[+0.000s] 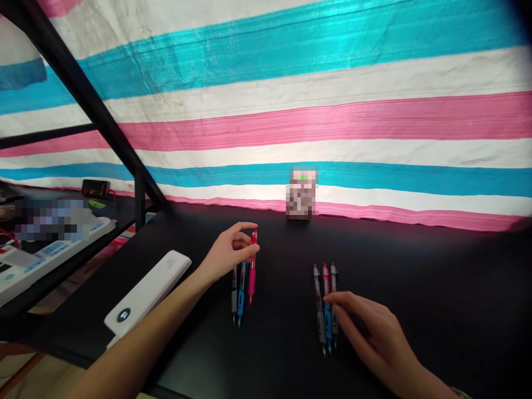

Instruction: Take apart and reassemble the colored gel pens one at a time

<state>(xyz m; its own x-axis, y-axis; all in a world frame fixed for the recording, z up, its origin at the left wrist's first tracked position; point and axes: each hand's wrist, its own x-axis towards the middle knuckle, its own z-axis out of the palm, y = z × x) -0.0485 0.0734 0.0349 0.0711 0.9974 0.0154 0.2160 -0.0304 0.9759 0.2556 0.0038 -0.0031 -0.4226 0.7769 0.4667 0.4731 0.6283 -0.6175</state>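
Note:
My left hand [230, 249] pinches the top of a pink pen [252, 274] between thumb and fingers, its tip down near the black table [415, 288]. Beside it lie a blue pen [241, 296] and a grey pen [234, 293], side by side. To the right three more pens [325, 302] lie in a tight row, grey, pink-and-blue and dark. My right hand [374, 338] rests flat on the table with fingers stretched out, the fingertips touching the lower part of that row.
A white oblong case [147, 291] lies at the table's left edge. A small blurred box [302, 194] stands at the back against the striped pink, white and turquoise sheet [332, 111]. A black metal frame [103, 122] and a side shelf with a white keyboard [45, 255] are left.

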